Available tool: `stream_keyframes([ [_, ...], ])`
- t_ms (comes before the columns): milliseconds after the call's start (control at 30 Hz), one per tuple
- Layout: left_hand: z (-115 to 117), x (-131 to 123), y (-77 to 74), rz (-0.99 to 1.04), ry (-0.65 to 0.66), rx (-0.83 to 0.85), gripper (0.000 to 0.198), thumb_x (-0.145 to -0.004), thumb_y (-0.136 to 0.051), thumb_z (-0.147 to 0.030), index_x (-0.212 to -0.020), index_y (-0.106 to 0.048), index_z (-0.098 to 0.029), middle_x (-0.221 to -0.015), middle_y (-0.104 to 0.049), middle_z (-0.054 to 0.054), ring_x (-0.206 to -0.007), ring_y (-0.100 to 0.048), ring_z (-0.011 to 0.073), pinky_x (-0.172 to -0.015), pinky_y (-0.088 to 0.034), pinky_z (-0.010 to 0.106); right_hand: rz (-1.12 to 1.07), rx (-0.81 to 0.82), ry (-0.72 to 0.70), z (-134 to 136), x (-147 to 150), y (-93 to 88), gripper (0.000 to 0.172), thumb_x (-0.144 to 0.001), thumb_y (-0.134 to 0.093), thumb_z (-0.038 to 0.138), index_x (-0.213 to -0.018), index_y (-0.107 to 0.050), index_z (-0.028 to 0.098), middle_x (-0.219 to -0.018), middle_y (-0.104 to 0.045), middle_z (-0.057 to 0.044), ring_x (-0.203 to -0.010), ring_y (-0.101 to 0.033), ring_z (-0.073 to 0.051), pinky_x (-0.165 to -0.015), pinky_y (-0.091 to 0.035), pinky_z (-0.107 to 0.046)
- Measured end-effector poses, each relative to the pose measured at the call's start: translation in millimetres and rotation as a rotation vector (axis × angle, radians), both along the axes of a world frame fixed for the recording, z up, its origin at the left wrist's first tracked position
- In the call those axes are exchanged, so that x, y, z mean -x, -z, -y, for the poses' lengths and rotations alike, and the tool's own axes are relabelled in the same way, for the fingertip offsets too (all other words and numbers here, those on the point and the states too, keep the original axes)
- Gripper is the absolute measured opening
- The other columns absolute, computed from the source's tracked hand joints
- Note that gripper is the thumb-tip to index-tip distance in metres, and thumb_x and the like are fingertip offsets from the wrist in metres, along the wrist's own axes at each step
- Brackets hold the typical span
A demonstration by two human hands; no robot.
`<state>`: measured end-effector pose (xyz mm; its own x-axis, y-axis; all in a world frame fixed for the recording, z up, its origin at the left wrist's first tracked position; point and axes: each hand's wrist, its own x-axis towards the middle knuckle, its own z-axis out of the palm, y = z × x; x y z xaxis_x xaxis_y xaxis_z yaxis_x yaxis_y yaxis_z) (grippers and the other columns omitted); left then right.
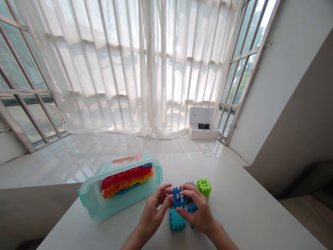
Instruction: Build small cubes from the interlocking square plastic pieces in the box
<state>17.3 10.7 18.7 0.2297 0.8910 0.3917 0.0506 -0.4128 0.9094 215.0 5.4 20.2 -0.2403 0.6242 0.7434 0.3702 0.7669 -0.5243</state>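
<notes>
A blue interlocking waffle-block cube (178,198) sits between my hands, a little above the white table (241,208). My left hand (153,211) grips its left side with the fingertips, and my right hand (195,210) presses over its right side. Under my right palm is a darker blue block piece (193,208). A light blue block cube (177,221) stands just below my hands. To the right are a lime green cube (204,187) and a partly hidden grey piece (191,183).
A clear teal plastic box (90,198) lies on its side to the left, holding red and orange block pieces (126,181). Beyond the table are a glossy white floor (78,163), sheer curtains (135,69), window frames and an open white box (204,133).
</notes>
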Motion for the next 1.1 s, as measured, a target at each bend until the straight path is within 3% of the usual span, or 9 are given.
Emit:
stream_keyframes([
  [100, 1, -1, -5.0, 0.083, 0.096, 0.159, 0.034, -0.091, -0.062, -0.038, -0.118, -0.06, -0.018, -0.092, -0.072, 0.007, -0.077, -0.068, 0.0171, -0.068, -0.058, 0.027, 0.025, -0.027, -0.006, 2, -1, -0.1, 0.036, -0.081, -0.074, 0.026, -0.114, -0.06, 0.023, -0.122, -0.064, -0.012, -0.111, -0.063, -0.025, -0.096, -0.054, -0.038],
  [267, -1, 1, -11.0, 0.126, 0.116, 0.263, 0.036, -0.084, -0.07, -0.041, -0.108, -0.066, -0.014, -0.083, -0.072, 0.007, -0.068, -0.066, 0.0156, -0.06, -0.053, 0.025, 0.054, -0.048, -0.012, 3, 0, -1.7, 0.037, -0.082, -0.073, 0.026, -0.116, -0.059, 0.022, -0.122, -0.064, -0.012, -0.11, -0.063, -0.026, -0.094, -0.054, -0.039],
  [600, -4, 4, -11.9, 0.118, 0.125, 0.258, 0.036, -0.084, -0.071, -0.04, -0.109, -0.068, -0.014, -0.082, -0.072, 0.006, -0.063, -0.064, 0.0138, -0.055, -0.048, 0.023, 0.11, -0.055, -0.019, 4, -2, -3.8, 0.041, -0.084, -0.072, 0.027, -0.121, -0.056, 0.021, -0.123, -0.062, -0.014, -0.111, -0.062, -0.027, -0.094, -0.054, -0.041],
  [1100, -4, 6, -8.7, 0.093, 0.138, 0.231, 0.036, -0.085, -0.07, -0.04, -0.112, -0.067, -0.015, -0.085, -0.073, 0.007, -0.069, -0.067, 0.0163, -0.064, -0.055, 0.027, 0.198, -0.136, 0.043, 3, -2, -5.3, 0.049, -0.084, -0.072, 0.031, -0.129, -0.054, 0.022, -0.122, -0.062, -0.015, -0.111, -0.061, -0.029, -0.093, -0.055, -0.045],
])
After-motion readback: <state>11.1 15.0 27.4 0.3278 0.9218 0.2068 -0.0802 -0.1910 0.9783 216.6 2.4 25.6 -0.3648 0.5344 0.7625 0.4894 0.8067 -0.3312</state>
